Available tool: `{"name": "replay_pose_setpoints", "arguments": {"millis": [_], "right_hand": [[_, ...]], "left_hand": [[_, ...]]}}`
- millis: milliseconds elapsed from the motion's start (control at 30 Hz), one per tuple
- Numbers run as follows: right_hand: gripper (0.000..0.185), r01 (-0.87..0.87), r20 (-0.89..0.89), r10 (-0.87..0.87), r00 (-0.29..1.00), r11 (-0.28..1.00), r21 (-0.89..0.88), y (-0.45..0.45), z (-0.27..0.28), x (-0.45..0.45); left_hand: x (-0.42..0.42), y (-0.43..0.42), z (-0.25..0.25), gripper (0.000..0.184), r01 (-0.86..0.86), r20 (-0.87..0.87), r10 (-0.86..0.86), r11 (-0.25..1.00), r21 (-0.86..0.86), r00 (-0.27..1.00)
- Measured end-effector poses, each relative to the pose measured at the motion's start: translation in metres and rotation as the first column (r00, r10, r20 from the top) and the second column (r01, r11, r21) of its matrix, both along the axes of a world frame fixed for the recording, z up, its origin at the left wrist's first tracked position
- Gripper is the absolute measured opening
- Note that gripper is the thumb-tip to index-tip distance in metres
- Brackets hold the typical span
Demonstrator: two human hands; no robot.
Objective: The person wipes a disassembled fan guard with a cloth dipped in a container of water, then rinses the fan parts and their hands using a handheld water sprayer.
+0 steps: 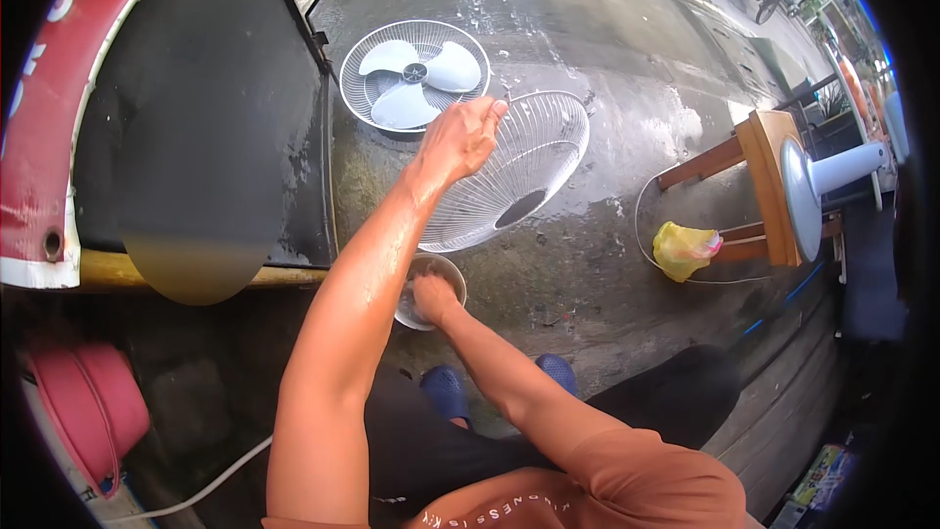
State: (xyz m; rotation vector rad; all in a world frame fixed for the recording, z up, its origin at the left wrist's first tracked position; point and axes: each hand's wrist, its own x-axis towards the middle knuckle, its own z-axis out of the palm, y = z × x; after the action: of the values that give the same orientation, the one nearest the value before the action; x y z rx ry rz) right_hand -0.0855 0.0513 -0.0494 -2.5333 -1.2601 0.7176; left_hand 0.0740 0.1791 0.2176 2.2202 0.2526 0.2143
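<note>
Recorded at the centre of the frame: a wire fan guard (529,159), tilted, held by its upper rim in the left hand (463,140), with fingers curled closed around the edge. Noted lower, also near centre: the right hand (434,296), inside a round bowl (459,277). Cannot tell finger spread or any grasp there, owing to a hidden view of the fingertips. Judged step in hand: steadying the guard with one hand while dipping the other into the bowl.

Recommended: maintain a firm hold on the rim, given a wet left forearm (377,245) and a probably slippery grip. Hold one constant tilt, for easy access from dark hub (521,208) to edge. For any contact with the mesh, follow the wires lightly, so as to avoid bending. Avoid knocking the bowl with the lower rim. Avoid striking the three-bladed fan assembly (414,73), above and left of centre, close to the left hand.

Position relative to hands: below and to the right of the left hand in the frame, in contact at the rim; above and to the right of the right hand, apart from it. Cannot confirm contact between lower rim and bowl, or with the wet ground (578,284).
</note>
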Motion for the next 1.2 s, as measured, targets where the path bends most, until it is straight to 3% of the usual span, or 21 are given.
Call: {"name": "replay_pose_setpoints", "arguments": {"millis": [100, 200, 233, 333, 367, 400, 433, 467, 500, 533, 567, 600, 633, 700, 767, 800, 833, 867, 1000, 1133, 1200], "right_hand": [[0.029, -0.089, -0.223, 0.037, 0.974, 0.970, -0.226, 0.001, -0.022, 0.005], [0.037, -0.083, -0.216, 0.033, 0.976, 0.971, -0.226, -0.002, -0.001, 0.015], [0.042, 0.074, -0.270, -0.125, 0.955, 0.978, -0.194, -0.004, 0.014, 0.021], [0.047, 0.277, -0.467, -0.250, 0.848, 0.961, -0.012, -0.026, 0.108, 0.051], [0.041, 0.359, -0.492, -0.295, 0.819, 0.933, 0.039, -0.033, 0.144, 0.062], [0.030, 0.383, -0.636, -0.190, 0.748, 0.906, 0.179, -0.042, 0.197, 0.081], [0.024, 0.473, -0.698, -0.256, 0.668, 0.871, 0.133, -0.043, 0.220, 0.097], [0.025, 0.495, -0.649, -0.197, 0.735, 0.810, 0.314, -0.049, 0.201, 0.111], [0.025, 0.551, -0.690, -0.239, 0.683, 0.788, 0.272, -0.054, 0.242, 0.126], [0.026, 0.539, -0.594, -0.244, 0.766, 0.748, 0.388, -0.058, 0.250, 0.139], [0.027, 0.691, -0.704, -0.427, 0.567, 0.712, 0.125, -0.062, 0.334, 0.144], [0.027, 0.602, -0.496, -0.381, 0.781, 0.673, 0.430, -0.069, 0.315, 0.155], [0.026, 0.721, -0.704, -0.269, 0.657, 0.498, 0.483, -0.072, 0.321, 0.165], [0.024, 0.507, -0.309, -0.435, 0.846, 0.472, 0.721, -0.065, 0.326, 0.184], [0.021, 0.208, 0.085, -0.482, 0.872, 0.522, 0.827, -0.053, 0.315, 0.208], [0.021, 0.107, 0.201, -0.459, 0.865, 0.562, 0.820, -0.047, 0.303, 0.219], [0.022, 0.009, 0.312, -0.429, 0.848, 0.600, 0.800, -0.040, 0.289, 0.227], [0.022, -0.088, 0.419, -0.393, 0.819, 0.635, 0.768, -0.036, 0.277, 0.233], [0.023, -0.296, 0.513, -0.256, 0.819, 0.577, 0.761, -0.035, 0.257, 0.268], [0.022, -0.217, 0.489, -0.354, 0.798, 0.587, 0.780, -0.056, 0.258, 0.299], [0.017, -0.078, 0.460, -0.411, 0.787, 0.673, 0.735, -0.081, 0.243, 0.321]], "left_hand": [[-0.011, 0.001, -0.001, 0.048, -0.003, 0.002, 0.003, 1.000, 0.012, 1.000], [-0.012, 0.002, -0.005, 0.045, -0.014, 0.004, 0.014, 0.998, 0.056, 1.000], [-0.011, 0.001, -0.005, 0.042, -0.030, 0.017, 0.029, 0.997, 0.072, 0.999], [-0.002, 0.002, -0.004, 0.035, -0.062, 0.062, 0.055, 0.991, 0.118, 0.997], [0.001, 0.001, -0.003, 0.033, -0.068, 0.077, 0.058, 0.988, 0.137, 0.995], [0.005, 0.000, -0.004, 0.032, -0.082, 0.092, 0.070, 0.987, 0.139, 0.993], [0.008, 0.000, -0.005, 0.030, -0.096, 0.107, 0.081, 0.985, 0.145, 0.991], [0.012, -0.001, -0.006, 0.029, -0.110, 0.121, 0.092, 0.982, 0.151, 0.988], [0.013, -0.001, -0.005, 0.031, -0.108, 0.100, 0.095, 0.984, 0.143, 0.990], [0.015, -0.003, -0.003, 0.033, -0.117, 0.087, 0.104, 0.982, 0.150, 0.991], [0.015, -0.004, -0.002, 0.035, -0.126, 0.074, 0.116, 0.980, 0.155, 0.990], [0.017, -0.007, 0.000, 0.036, -0.135, 0.062, 0.127, 0.978, 0.159, 0.990], [0.019, -0.007, -0.001, 0.039, -0.134, 0.056, 0.126, 0.979, 0.155, 0.990], [0.022, -0.007, -0.002, 0.044, -0.131, 0.054, 0.124, 0.981, 0.142, 0.991], [0.023, -0.008, 0.002, 0.048, -0.126, 0.029, 0.124, 0.987, 0.102, 0.992], [0.023, -0.010, 0.004, 0.051, -0.127, 0.017, 0.126, 0.989, 0.082, 0.992], [0.024, -0.014, 0.005, 0.056, -0.126, 0.111, 0.125, 0.992, 0.002, 0.986], [0.022, -0.014, 0.003, 0.057, -0.155, 0.112, 0.151, 0.987, 0.031, 0.982], [0.015, -0.011, 0.001, 0.056, -0.267, 0.079, 0.258, 0.951, 0.157, 0.963], [0.013, -0.015, -0.006, 0.055, -0.302, 0.127, 0.280, 0.930, 0.210, 0.952], [0.009, -0.015, -0.004, 0.054, -0.298, 0.119, 0.277, 0.928, 0.225, 0.953]]}}
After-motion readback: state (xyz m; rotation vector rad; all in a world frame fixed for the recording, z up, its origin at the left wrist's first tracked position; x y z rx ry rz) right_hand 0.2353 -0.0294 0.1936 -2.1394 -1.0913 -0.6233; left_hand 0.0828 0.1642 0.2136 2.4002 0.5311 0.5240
